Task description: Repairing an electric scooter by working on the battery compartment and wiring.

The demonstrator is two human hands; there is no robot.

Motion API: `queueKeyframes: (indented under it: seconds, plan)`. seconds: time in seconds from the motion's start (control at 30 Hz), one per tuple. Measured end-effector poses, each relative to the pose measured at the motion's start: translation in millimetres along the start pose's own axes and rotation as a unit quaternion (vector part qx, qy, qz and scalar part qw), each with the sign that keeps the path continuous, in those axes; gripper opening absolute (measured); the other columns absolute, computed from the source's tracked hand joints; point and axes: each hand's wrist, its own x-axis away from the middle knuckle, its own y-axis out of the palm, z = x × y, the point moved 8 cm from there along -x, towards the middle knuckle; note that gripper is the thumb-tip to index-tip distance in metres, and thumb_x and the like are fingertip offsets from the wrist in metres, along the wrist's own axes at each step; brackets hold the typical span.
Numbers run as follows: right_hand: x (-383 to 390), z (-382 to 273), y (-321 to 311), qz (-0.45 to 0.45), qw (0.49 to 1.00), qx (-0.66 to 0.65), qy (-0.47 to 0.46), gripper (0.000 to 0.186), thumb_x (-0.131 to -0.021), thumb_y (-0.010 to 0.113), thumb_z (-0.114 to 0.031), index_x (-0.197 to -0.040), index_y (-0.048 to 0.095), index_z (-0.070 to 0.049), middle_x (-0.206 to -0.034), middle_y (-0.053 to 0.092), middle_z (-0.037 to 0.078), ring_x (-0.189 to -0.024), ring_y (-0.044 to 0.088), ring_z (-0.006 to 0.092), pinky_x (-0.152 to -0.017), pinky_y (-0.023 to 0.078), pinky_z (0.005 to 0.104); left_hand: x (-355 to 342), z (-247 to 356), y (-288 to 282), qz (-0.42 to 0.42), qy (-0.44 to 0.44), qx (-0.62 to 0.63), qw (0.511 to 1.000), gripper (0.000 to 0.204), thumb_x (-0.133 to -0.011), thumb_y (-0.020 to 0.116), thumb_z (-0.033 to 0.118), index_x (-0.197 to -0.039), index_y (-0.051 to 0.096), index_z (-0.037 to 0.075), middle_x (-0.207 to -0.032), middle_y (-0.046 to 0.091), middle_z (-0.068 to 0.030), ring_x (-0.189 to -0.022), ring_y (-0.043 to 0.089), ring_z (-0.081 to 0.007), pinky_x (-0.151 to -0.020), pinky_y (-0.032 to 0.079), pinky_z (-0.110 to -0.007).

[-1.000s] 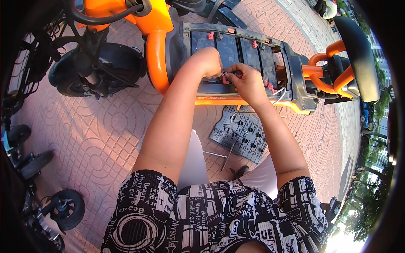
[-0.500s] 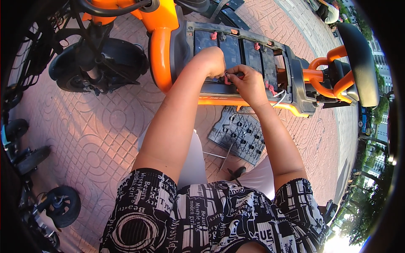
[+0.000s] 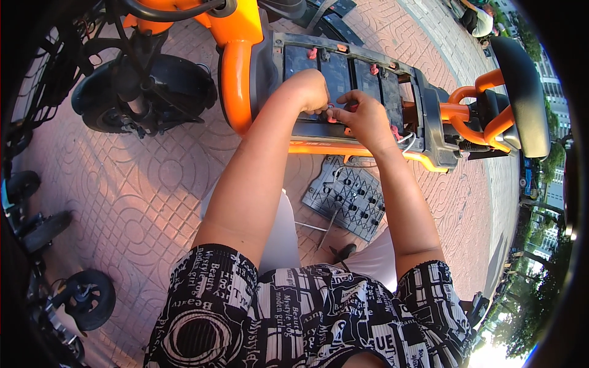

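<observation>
An orange electric scooter [image 3: 236, 86] has an open deck holding black batteries [image 3: 334, 67] with red-capped terminals. My left hand [image 3: 311, 92] is bent over a near terminal with curled fingers; what they grip is hidden. My right hand [image 3: 367, 121] is beside it, thumb and index tip at a small red terminal piece [image 3: 331, 118] with a bit of metal, the other fingers bent over another red part. Whether that red piece is loose or attached, I cannot tell. A pale cable [image 3: 406, 140] loops out near the deck's right end.
A grey ribbed plastic panel [image 3: 363, 214] lies on the paving below the scooter, with thin rods near it. The front wheel [image 3: 92, 104] is left, the seat [image 3: 521, 98] right. Other wheeled vehicles [image 3: 89, 297] line the left edge; a person [image 3: 478, 21] is at top right.
My right hand has turned slightly and raised its fingers a little, still at the same terminal. My left hand stays there, shifted only slightly.
</observation>
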Motion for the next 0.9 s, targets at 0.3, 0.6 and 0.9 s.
queueKeyframes:
  seconds: [0.3,0.6,0.9]
  plan:
    - [42.7,-72.8,-92.4,0.224,0.887,-0.36,-0.182,0.03,-0.099,0.059,-0.023,-0.075,0.057,-0.005,-0.059,0.051,-0.002,-0.048,0.045,0.0038,-0.044,0.035,0.02,-0.3,-5.0,1.1,0.016,-0.066,0.009,0.998,0.008,-0.081,0.072,0.01,-0.082,0.073,0.002,-0.077,0.071,-0.0086,-0.064,0.066,-0.0157,-0.062,0.054,-0.028]
    - [39.2,-69.3,-84.9,0.29,0.786,-0.487,-0.245,0.037,-0.103,0.051,-0.027,-0.073,0.047,-0.006,-0.063,0.051,0.003,-0.05,0.046,0.0088,-0.044,0.037,0.0218,-8.2,-3.5,3.1,0.032,-0.059,-0.031,0.997,0.01,-0.081,0.07,0.012,-0.079,0.074,0.003,-0.07,0.069,-0.0074,-0.055,0.062,-0.0142,-0.056,0.05,-0.028]
    - [17.7,-50.7,-57.5,0.312,0.799,-0.466,-0.217,0.036,-0.103,0.052,-0.029,-0.075,0.05,-0.006,-0.064,0.053,0.002,-0.053,0.048,0.0075,-0.05,0.042,0.0226,-7.5,-4.0,0.5,0.054,-0.064,-0.024,0.996,0.012,-0.08,0.066,0.011,-0.075,0.073,0.002,-0.065,0.067,-0.008,-0.052,0.061,-0.0152,-0.054,0.05,-0.029]
